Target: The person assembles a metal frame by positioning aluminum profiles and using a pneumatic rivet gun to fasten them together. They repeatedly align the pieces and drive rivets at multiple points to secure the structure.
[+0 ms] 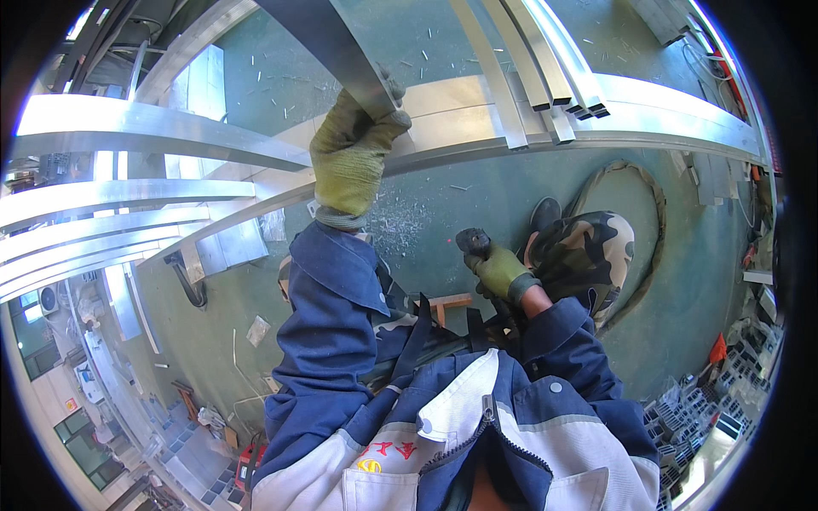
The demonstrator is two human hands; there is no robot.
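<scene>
I see the left hand (351, 157) pinching a metal bar (345, 51), right hand (501, 272) curled round a dark object (473, 242), littered green floor (443, 213) below their fingers.

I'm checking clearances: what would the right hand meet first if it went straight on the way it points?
Leading with the dark tool it holds, the right hand would probably meet the silver beam's near side, close to the left hand; depth is unclear.

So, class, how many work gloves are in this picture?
2: one glove on the left hand, gripping a metal bar; one on the right hand, lower down, holding a dark object. Others may be hidden.
</scene>
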